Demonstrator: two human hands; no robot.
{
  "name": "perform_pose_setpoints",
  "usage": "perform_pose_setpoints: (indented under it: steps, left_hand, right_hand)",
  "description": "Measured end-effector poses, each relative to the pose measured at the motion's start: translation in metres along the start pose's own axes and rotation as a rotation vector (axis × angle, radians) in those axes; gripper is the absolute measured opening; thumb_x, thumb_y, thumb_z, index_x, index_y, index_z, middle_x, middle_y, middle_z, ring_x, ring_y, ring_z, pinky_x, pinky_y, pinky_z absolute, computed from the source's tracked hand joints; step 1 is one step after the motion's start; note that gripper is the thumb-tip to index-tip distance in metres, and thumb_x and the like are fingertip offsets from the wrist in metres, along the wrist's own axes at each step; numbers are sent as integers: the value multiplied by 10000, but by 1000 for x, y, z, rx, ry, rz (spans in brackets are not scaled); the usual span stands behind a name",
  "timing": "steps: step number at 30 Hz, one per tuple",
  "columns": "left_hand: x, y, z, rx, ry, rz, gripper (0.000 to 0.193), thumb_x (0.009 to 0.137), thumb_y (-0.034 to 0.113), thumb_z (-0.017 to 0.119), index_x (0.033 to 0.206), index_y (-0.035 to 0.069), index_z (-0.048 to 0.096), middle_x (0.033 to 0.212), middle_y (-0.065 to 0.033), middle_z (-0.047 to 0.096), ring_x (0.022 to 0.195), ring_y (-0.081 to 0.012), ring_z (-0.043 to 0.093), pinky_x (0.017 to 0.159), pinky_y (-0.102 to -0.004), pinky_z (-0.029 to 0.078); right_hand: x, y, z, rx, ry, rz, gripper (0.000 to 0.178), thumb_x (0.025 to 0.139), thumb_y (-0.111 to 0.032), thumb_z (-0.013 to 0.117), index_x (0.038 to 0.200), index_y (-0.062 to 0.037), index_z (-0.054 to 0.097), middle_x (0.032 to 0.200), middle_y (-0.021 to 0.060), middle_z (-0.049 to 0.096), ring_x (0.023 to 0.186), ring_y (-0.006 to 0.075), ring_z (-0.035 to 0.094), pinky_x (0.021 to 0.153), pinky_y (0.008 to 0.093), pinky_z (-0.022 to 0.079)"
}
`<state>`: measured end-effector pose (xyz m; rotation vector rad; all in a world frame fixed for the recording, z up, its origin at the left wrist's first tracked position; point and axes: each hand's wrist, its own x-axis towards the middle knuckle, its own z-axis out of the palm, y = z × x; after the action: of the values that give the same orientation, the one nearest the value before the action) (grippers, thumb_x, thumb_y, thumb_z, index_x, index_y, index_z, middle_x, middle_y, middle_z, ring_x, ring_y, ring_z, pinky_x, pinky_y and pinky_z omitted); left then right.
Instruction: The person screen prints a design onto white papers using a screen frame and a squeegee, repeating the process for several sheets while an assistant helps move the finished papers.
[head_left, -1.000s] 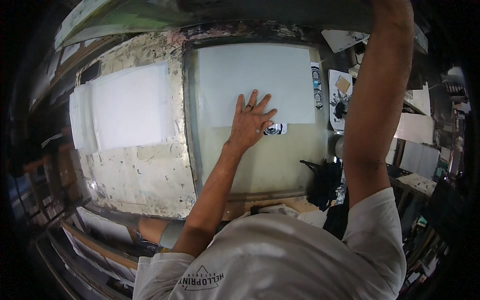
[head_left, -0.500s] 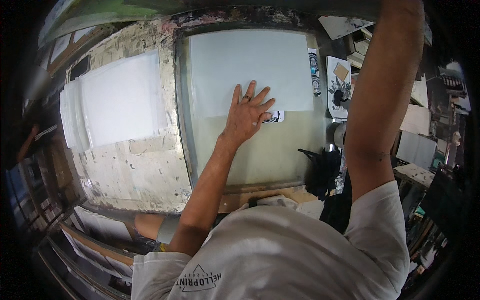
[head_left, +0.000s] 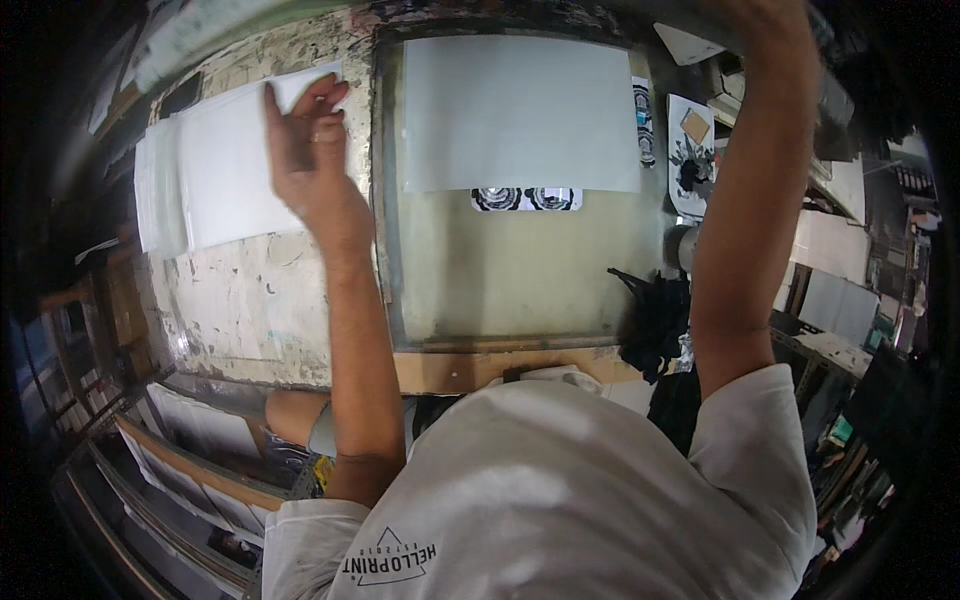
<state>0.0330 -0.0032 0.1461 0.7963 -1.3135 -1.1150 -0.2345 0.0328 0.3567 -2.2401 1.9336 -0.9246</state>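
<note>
My left hand point(head_left: 318, 165) is raised over a stack of white sheets point(head_left: 225, 165) at the left, palm turned partly up. Its fingers are apart, some of them bent, and I see nothing in them. To its right, a large white sheet point(head_left: 520, 115) lies flat on a pale, framed printing bed point(head_left: 520, 280). Strips with black-and-white round prints point(head_left: 525, 199) show at the sheet's near edge and right side. My right hand point(head_left: 765, 12) reaches up to the top edge of the view, by the raised green-grey frame; its fingers are hidden and blurred.
A paint-stained worn board point(head_left: 250, 310) carries the sheet stack. Right of the bed are a white tray point(head_left: 688, 190) with black smears and a tan square piece, and a crumpled black cloth point(head_left: 655, 320). A raised frame point(head_left: 240, 35) crosses the top. Racks point(head_left: 190, 470) stand at lower left.
My left hand has lifted off the large sheet and swung left to the stack. More of the printed strip shows at the sheet's near edge. My right arm stays raised.
</note>
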Motion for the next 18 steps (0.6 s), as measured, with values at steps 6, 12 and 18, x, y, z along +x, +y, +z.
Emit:
perform_pose_setpoints:
  steps: [6, 12, 18]
  left_hand:
    - [-7, 15, -55, -43, 169, -92, 715, 755, -94, 723, 1407, -57, 431, 1201, -154, 642, 1094, -234, 648, 960, -351, 520]
    - [-85, -31, -102, 50, 117, -333, 806, 590, -115, 833, 1324, -42, 510, 1188, -124, 648, 1074, -230, 639, 921, -356, 563]
    - [-119, -78, -125, 565, 3, -134, 1061, 480, 229, 997, 1404, 22, 519, 1435, -143, 500, 1349, -329, 409, 1142, -476, 362]
  right_hand:
    - [-112, -13, 71, -249, 181, -39, 527, 707, -112, 826, 1226, -147, 743, 942, 150, 723, 886, 266, 708, 770, 338, 553]
    - [-157, -14, 120, -33, 40, 190, 461, 758, -217, 812, 1214, -244, 749, 1007, 173, 738, 840, 318, 715, 727, 405, 560]
    - [-200, 11, 184, -56, -269, 293, 558, 833, -160, 755, 1374, -231, 636, 1166, 172, 692, 1096, 341, 634, 973, 517, 436]
